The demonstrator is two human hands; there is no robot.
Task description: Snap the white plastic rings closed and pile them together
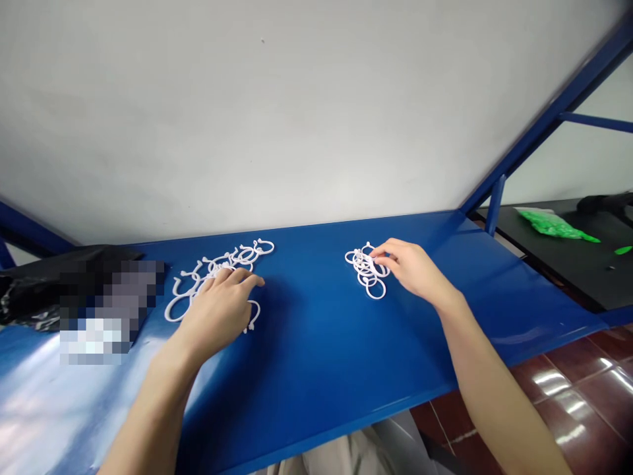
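White plastic shower curtain rings lie in two heaps on the blue table (306, 316). Over the left heap of rings (177, 308), my left hand (222, 307) lies palm down, fingers stretched out and thumb apart; it covers part of the heap. Several rings on that side look unclasped, with small balls at their ends. In the smaller right heap of rings (376, 288), the rings overlap and many look like closed loops. My right hand (408, 267) reaches in from the right, thumb and forefinger pinched on a ring at the heap's edge.
A black plastic bag (34, 284) lies at the left, beside a pixelated patch. Behind the table rises a pale wall (306, 119). A blue metal frame (524, 145) stands at the right, with a green bag (554, 223) on a dark table beyond it.
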